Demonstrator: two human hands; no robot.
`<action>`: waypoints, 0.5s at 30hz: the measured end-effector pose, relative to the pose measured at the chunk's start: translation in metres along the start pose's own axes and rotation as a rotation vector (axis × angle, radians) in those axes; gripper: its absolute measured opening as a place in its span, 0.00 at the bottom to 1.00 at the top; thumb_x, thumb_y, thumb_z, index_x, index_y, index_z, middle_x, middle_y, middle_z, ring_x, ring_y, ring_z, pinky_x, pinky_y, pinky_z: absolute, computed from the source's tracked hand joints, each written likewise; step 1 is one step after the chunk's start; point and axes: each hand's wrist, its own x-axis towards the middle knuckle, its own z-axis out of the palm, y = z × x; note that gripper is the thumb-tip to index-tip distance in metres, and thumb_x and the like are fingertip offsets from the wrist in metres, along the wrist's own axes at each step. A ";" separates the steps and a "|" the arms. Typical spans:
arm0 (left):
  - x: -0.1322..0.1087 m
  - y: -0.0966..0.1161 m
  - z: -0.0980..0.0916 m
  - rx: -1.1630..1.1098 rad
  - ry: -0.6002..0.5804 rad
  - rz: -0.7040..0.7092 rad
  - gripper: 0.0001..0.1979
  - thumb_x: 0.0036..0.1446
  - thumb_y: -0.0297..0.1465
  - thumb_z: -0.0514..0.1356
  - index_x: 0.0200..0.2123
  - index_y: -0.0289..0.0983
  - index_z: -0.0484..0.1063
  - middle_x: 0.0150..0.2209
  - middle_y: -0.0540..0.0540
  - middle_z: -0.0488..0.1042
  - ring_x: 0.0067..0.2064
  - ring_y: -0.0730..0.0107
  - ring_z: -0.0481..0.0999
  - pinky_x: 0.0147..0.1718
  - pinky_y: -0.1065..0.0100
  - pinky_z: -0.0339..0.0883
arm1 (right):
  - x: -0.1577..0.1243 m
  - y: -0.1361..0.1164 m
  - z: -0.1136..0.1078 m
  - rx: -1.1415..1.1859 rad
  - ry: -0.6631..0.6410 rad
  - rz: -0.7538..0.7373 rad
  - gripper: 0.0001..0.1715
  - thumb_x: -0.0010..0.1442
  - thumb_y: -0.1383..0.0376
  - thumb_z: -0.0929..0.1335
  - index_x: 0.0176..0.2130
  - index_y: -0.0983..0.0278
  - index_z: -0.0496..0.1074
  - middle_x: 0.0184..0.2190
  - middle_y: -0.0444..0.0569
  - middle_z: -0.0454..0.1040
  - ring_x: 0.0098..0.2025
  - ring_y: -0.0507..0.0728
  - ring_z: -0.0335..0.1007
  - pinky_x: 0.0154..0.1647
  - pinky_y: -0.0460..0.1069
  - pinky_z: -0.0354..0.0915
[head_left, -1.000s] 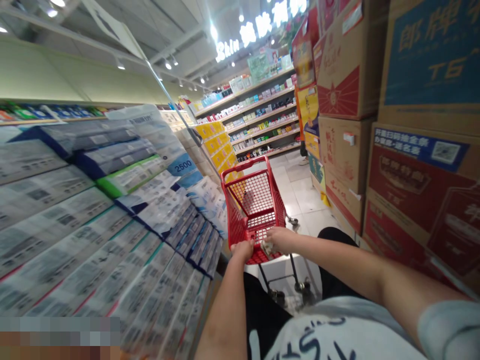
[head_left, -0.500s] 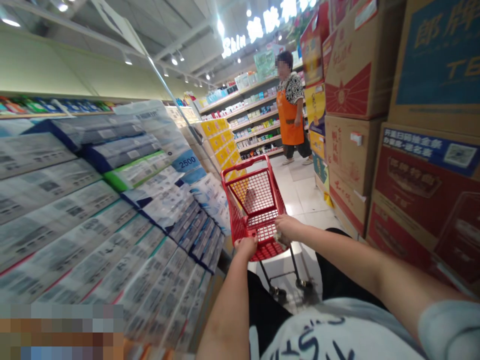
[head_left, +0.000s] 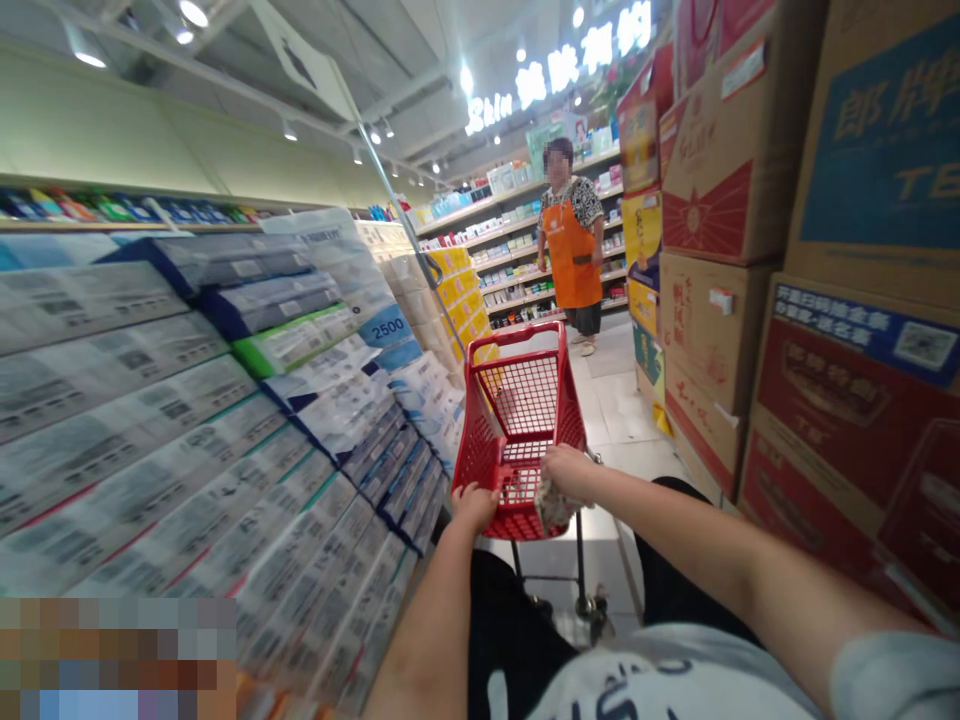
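My left hand (head_left: pixel 475 505) is curling over the near rim of the red cart (head_left: pixel 478 450), standing beside stacked packs (head_left: pixel 202 430); my right hand (head_left: pixel 568 470) is gripping a crumpled wad (head_left: pixel 553 508) there. Uneven pushing would be risking side contact.

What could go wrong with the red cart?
The red cart might scrape the stacked packs close along its left. It could bump the person in the orange apron, who stands ahead. The crumpled thing in the right hand might slip out.
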 end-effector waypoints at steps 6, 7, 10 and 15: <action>-0.010 0.062 0.001 -0.127 0.077 -0.055 0.26 0.63 0.43 0.38 0.40 0.44 0.76 0.49 0.45 0.73 0.59 0.54 0.59 0.57 0.44 0.40 | -0.002 0.003 0.006 0.001 0.032 -0.105 0.12 0.43 0.61 0.71 0.31 0.64 0.75 0.36 0.51 0.74 0.43 0.60 0.63 0.47 0.52 0.55; -0.013 0.072 0.003 -0.141 0.084 -0.034 0.28 0.63 0.43 0.37 0.38 0.43 0.76 0.47 0.44 0.74 0.57 0.54 0.62 0.57 0.43 0.40 | -0.002 0.008 0.006 0.016 0.042 -0.117 0.13 0.43 0.61 0.71 0.32 0.63 0.75 0.37 0.50 0.74 0.44 0.59 0.63 0.47 0.52 0.55; -0.021 0.089 0.008 -0.132 0.188 0.079 0.30 0.64 0.42 0.36 0.35 0.41 0.77 0.43 0.42 0.76 0.58 0.55 0.61 0.58 0.44 0.35 | 0.000 0.021 0.003 0.039 0.090 -0.018 0.16 0.40 0.63 0.73 0.33 0.64 0.75 0.38 0.51 0.73 0.44 0.60 0.64 0.47 0.51 0.56; -0.026 0.087 0.007 -0.145 0.212 0.133 0.26 0.64 0.38 0.38 0.39 0.42 0.76 0.45 0.43 0.75 0.61 0.55 0.54 0.58 0.42 0.31 | 0.000 0.011 0.012 0.101 0.072 0.033 0.08 0.45 0.68 0.70 0.30 0.65 0.75 0.36 0.52 0.74 0.41 0.57 0.66 0.45 0.49 0.59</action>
